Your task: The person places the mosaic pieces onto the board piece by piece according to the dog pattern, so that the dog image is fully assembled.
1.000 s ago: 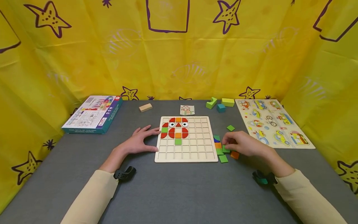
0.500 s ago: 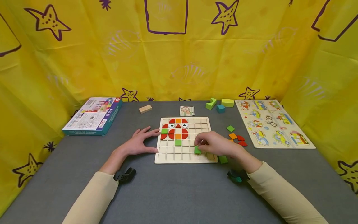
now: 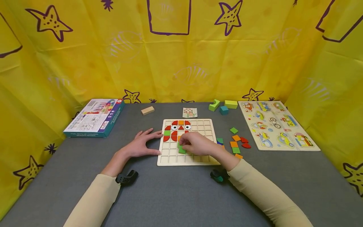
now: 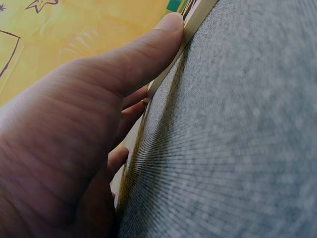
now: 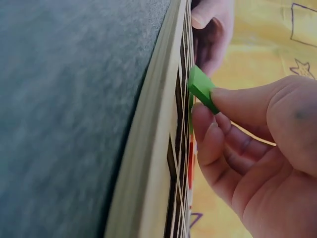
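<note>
My right hand [image 3: 198,144] pinches a green square tile [image 3: 181,150] between thumb and fingers, over the lower middle of a wooden grid board [image 3: 173,160]. In the right wrist view the same tile [image 5: 200,85] is tilted, close to the board's surface. Red, orange and green pieces and two eye tiles [image 3: 174,127] fill part of the board's upper left; my right fingers cover some cells. My left hand [image 3: 139,145] lies along the board's left edge, fingers spread. In the left wrist view its thumb [image 4: 163,37] touches the board's side.
Loose orange, green and red tiles [image 3: 233,144] lie right of the board. Behind it are a small picture card [image 3: 189,112], a wooden block [image 3: 147,110] and coloured blocks [image 3: 224,110]. A box [image 3: 95,118] stands left, a picture puzzle board [image 3: 275,126] right.
My right hand has picked a green tile from the loose pieces and carried it left over the board to its lower middle. The left hand has stayed at the board's edge.
</note>
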`<state>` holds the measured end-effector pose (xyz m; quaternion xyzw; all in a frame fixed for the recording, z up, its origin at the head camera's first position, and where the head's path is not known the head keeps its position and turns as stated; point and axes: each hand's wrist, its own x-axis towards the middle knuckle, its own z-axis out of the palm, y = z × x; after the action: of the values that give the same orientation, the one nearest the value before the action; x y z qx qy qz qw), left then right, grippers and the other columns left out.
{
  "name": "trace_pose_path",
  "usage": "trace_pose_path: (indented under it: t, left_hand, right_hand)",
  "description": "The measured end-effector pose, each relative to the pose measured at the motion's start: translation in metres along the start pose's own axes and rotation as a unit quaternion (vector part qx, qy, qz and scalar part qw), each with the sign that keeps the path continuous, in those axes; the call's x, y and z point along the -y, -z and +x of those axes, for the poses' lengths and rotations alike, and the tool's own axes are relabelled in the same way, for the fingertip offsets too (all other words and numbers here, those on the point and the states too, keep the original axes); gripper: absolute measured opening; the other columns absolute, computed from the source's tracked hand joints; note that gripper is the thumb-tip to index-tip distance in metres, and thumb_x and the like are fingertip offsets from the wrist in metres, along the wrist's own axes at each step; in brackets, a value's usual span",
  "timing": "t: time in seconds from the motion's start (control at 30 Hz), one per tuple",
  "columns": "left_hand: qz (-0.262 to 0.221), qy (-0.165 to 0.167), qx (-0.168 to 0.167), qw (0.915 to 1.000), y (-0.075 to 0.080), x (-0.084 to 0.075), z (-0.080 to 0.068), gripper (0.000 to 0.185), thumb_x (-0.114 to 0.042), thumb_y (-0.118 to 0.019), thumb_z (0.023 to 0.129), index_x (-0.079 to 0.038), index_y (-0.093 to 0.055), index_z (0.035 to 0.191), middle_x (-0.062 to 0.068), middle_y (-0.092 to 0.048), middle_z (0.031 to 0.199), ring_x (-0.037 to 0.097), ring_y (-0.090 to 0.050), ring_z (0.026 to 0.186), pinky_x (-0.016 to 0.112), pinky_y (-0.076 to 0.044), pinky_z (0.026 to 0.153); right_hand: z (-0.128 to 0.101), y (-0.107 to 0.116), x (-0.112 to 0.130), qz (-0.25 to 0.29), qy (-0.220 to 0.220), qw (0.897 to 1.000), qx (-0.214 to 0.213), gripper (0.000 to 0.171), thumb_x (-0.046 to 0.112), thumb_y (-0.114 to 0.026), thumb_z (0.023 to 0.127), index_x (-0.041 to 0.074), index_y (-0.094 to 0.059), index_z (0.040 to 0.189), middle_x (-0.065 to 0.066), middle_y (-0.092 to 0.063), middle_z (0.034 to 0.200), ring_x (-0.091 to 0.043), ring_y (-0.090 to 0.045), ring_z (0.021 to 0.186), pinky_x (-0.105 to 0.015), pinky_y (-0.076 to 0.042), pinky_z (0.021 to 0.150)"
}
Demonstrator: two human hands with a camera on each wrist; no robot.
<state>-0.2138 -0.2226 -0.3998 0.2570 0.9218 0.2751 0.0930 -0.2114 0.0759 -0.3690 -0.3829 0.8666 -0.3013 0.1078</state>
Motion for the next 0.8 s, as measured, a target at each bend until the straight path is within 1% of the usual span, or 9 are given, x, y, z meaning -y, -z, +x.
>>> trace_pose_path:
  t: [0.1, 0.2, 0.3, 0.47, 0.63, 0.8]
  left_hand:
    - [0.000, 0.000, 0.000, 1.0000, 0.000, -0.001, 0.000, 0.080, -0.051, -0.078, 0.084, -0.017, -0.050, 0.151, 0.002, -0.036, 0.161, 0.040, -0.010, 0.151, 0.063, 0.003, 0.116]
    - [0.001, 0.000, 0.001, 1.0000, 0.000, -0.001, 0.000, 0.080, -0.051, -0.078, 0.084, -0.017, -0.050, 0.151, 0.003, -0.036, 0.161, 0.040, -0.010, 0.151, 0.063, 0.003, 0.116]
    - [0.000, 0.002, 0.000, 1.0000, 0.000, 0.000, 0.000, 0.081, -0.051, -0.078, 0.084, -0.017, -0.050, 0.151, 0.003, -0.036, 0.161, 0.040, -0.011, 0.151, 0.063, 0.003, 0.116]
    - [-0.002, -0.007, -0.008, 0.9999, 0.000, 0.000, 0.001, 0.078, -0.049, -0.079, 0.084, -0.016, -0.052, 0.150, 0.005, -0.038, 0.160, 0.041, -0.013, 0.151, 0.065, 0.002, 0.115]
    - [0.003, -0.010, -0.009, 0.9999, -0.001, 0.001, 0.002, 0.078, -0.049, -0.079, 0.084, -0.015, -0.053, 0.149, 0.004, -0.038, 0.160, 0.041, -0.014, 0.151, 0.065, 0.001, 0.115]
    - [0.006, -0.001, -0.005, 1.0000, -0.001, 0.001, 0.002, 0.080, -0.050, -0.080, 0.083, -0.017, -0.052, 0.150, 0.003, -0.037, 0.160, 0.039, -0.014, 0.151, 0.064, 0.001, 0.115]
  right_hand:
    - [0.005, -0.003, 0.001, -0.006, -0.014, 1.000, 0.002, 0.005, 0.006, -0.070, 0.095, 0.009, -0.071, 0.099, 0.005, -0.066, 0.089, -0.012, -0.058, 0.081, -0.029, -0.050, 0.079]
    - [0.007, -0.004, 0.001, -0.014, -0.015, 1.000, 0.011, 0.004, 0.007, -0.071, 0.095, 0.010, -0.071, 0.098, 0.006, -0.065, 0.087, -0.013, -0.057, 0.080, -0.029, -0.050, 0.078]
    - [0.006, -0.005, 0.001, -0.025, -0.003, 1.000, 0.017, 0.004, 0.007, -0.072, 0.094, 0.010, -0.072, 0.097, 0.005, -0.063, 0.086, -0.013, -0.056, 0.079, -0.029, -0.049, 0.076]
    - [0.001, -0.002, 0.001, -0.037, 0.020, 0.999, 0.016, 0.003, 0.008, -0.072, 0.094, 0.008, -0.072, 0.097, 0.005, -0.061, 0.087, -0.012, -0.055, 0.080, -0.029, -0.049, 0.076]
    - [-0.010, 0.007, -0.005, -0.031, 0.021, 0.999, 0.001, 0.008, 0.009, -0.072, 0.093, 0.007, -0.072, 0.101, 0.005, -0.063, 0.090, -0.013, -0.056, 0.082, -0.031, -0.049, 0.077]
    - [-0.030, 0.020, -0.017, -0.025, -0.001, 1.000, -0.002, 0.013, 0.012, -0.073, 0.093, 0.008, -0.072, 0.106, 0.005, -0.065, 0.093, -0.013, -0.059, 0.084, -0.031, -0.051, 0.078]
